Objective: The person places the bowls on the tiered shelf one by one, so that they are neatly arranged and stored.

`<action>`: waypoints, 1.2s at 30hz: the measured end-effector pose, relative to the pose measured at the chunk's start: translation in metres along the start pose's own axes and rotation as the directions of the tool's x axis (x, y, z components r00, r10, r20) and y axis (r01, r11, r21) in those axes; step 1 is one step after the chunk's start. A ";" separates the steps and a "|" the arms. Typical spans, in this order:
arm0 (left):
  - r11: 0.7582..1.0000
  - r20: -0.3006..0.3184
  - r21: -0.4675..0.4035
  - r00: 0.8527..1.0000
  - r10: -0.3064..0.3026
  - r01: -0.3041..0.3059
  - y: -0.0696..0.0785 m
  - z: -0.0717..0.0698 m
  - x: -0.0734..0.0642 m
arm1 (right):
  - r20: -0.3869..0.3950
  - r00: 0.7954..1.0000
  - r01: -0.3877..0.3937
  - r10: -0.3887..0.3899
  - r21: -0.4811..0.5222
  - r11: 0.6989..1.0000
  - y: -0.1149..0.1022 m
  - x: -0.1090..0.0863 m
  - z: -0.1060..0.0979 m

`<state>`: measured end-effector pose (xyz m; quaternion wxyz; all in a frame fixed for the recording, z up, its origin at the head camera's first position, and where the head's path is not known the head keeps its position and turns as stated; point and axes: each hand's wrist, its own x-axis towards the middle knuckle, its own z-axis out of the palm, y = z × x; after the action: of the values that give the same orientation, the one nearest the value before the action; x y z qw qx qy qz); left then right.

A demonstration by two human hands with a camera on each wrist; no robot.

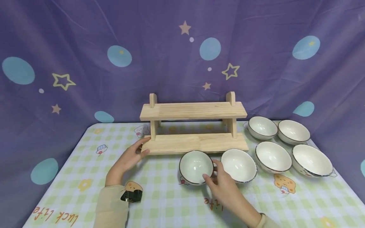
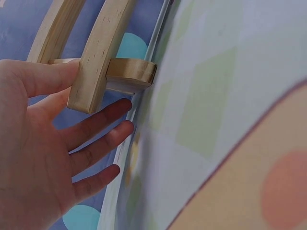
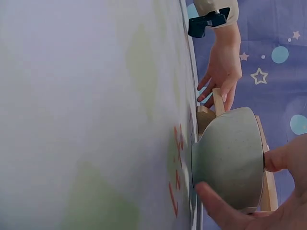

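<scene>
A two-tier wooden shelf (image 1: 194, 110) stands at the back of the table. My left hand (image 1: 129, 158) is at the left end of its lower board (image 1: 176, 143); in the left wrist view, thumb and index finger pinch the board's end and the other fingers stretch out loosely. My right hand (image 1: 226, 188) holds a pale green cup (image 1: 191, 162) with a dark rim by its handle side, thumb at the rim. The cup is upright in front of the shelf, its base right at the tablecloth in the right wrist view. Right beside it is a white bowl (image 1: 238, 163).
Several more dark-rimmed white bowls stand at the right, including a back bowl (image 1: 262, 126), a middle bowl (image 1: 273, 155) and a larger patterned bowl (image 1: 310, 158). A checked tablecloth (image 1: 159, 196) covers the table. A purple curtain (image 1: 159, 38) hangs close behind the shelf.
</scene>
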<state>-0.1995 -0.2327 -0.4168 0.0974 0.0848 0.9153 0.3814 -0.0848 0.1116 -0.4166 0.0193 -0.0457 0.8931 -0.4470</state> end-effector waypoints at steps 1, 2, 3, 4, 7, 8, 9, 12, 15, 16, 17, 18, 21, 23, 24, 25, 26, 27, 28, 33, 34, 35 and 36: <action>1.000 -0.001 -0.002 1.000 -0.001 0.001 0.000 0.000 0.000 | 0.004 1.000 -0.001 0.001 0.032 1.000 0.000 0.002 0.001; 1.000 0.001 -0.002 1.000 0.001 -0.001 0.000 0.000 0.000 | 0.010 1.000 -0.007 0.007 0.065 0.998 -0.001 0.003 0.002; 1.000 -0.001 -0.003 1.000 -0.001 0.001 0.000 0.000 -0.001 | 0.018 1.000 -0.014 0.012 0.096 0.995 -0.001 0.005 0.002; 1.000 0.000 -0.001 1.000 0.002 -0.002 0.000 0.000 -0.001 | 0.024 0.999 -0.024 0.021 0.122 0.992 -0.002 0.006 0.003; 1.000 0.003 -0.003 1.000 0.001 -0.001 0.000 0.001 -0.001 | 0.048 0.998 -0.053 0.044 0.207 0.977 -0.005 0.008 0.004; 1.000 0.006 -0.001 1.000 0.004 -0.004 0.000 0.000 -0.001 | 0.054 0.997 -0.061 0.050 0.232 0.971 -0.006 0.009 0.004; 1.000 0.007 -0.002 1.000 0.004 -0.004 0.000 0.000 -0.002 | 0.057 0.997 -0.065 0.052 0.253 0.965 -0.006 0.009 0.005; 1.000 0.011 0.000 1.000 0.007 -0.007 0.000 0.000 -0.002 | 0.071 0.996 -0.080 0.061 0.318 0.945 -0.006 0.009 0.005; 1.000 0.007 -0.013 1.000 0.006 -0.006 0.002 0.000 -0.002 | 0.075 0.995 -0.082 0.060 0.331 0.940 -0.005 0.009 0.005; 1.000 0.005 -0.018 1.000 0.009 -0.009 0.002 0.001 -0.002 | 0.077 0.995 -0.084 0.061 0.330 0.940 -0.005 0.009 0.004; 1.000 0.004 -0.023 1.000 0.010 -0.010 0.003 0.002 -0.001 | 0.080 0.995 -0.086 0.063 0.326 0.941 -0.006 0.009 0.004; 1.000 0.003 -0.029 1.000 0.011 -0.011 0.003 0.003 -0.001 | 0.085 0.994 -0.089 0.065 0.321 0.943 -0.006 0.008 0.003; 0.999 0.006 -0.048 1.000 0.006 -0.006 0.003 0.006 -0.001 | 0.102 0.992 -0.096 0.068 0.302 0.948 -0.010 0.006 0.000; 0.999 0.009 -0.053 1.000 0.002 -0.001 0.003 0.007 -0.001 | 0.110 0.992 -0.084 0.054 0.289 0.954 -0.014 0.006 -0.003; 0.998 0.007 -0.057 1.000 0.000 0.000 0.002 0.008 -0.001 | 0.112 0.993 -0.074 0.043 0.288 0.955 -0.017 0.007 -0.005; 0.998 0.005 -0.061 1.000 -0.002 0.002 0.002 0.008 -0.002 | 0.114 0.993 -0.064 0.032 0.288 0.956 -0.020 0.008 -0.007; 0.998 0.004 -0.062 1.000 0.000 0.000 0.002 0.007 -0.002 | 0.115 0.993 -0.053 0.020 0.289 0.956 -0.023 0.010 -0.008; 0.998 0.003 -0.059 1.000 0.004 -0.004 0.003 0.007 -0.002 | 0.115 0.993 -0.043 0.009 0.293 0.955 -0.026 0.012 -0.011; 0.998 0.001 -0.055 1.000 0.007 -0.007 0.003 0.006 -0.003 | 0.117 0.993 -0.034 -0.001 0.296 0.955 -0.030 0.014 -0.013; 0.999 0.008 -0.049 1.000 0.007 -0.006 0.004 0.003 -0.003 | 0.135 0.989 0.011 -0.062 0.352 0.936 -0.044 0.030 -0.023; 0.999 0.006 -0.049 1.000 0.006 -0.005 0.004 0.002 -0.003 | 0.140 0.987 0.023 -0.080 0.366 0.930 -0.046 0.034 -0.025; 0.999 0.006 -0.049 1.000 0.007 -0.007 0.003 0.002 -0.003 | 0.145 0.984 0.037 -0.099 0.382 0.923 -0.049 0.038 -0.027; 0.999 0.003 -0.052 1.000 0.007 -0.006 0.002 0.002 -0.003 | 0.150 0.982 0.047 -0.114 0.394 0.918 -0.052 0.042 -0.028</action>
<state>-0.1956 -0.2304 -0.4161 0.0997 0.0858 0.9046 0.4053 -0.1254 0.0992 -0.3577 0.0858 -0.1157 0.7791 -0.6101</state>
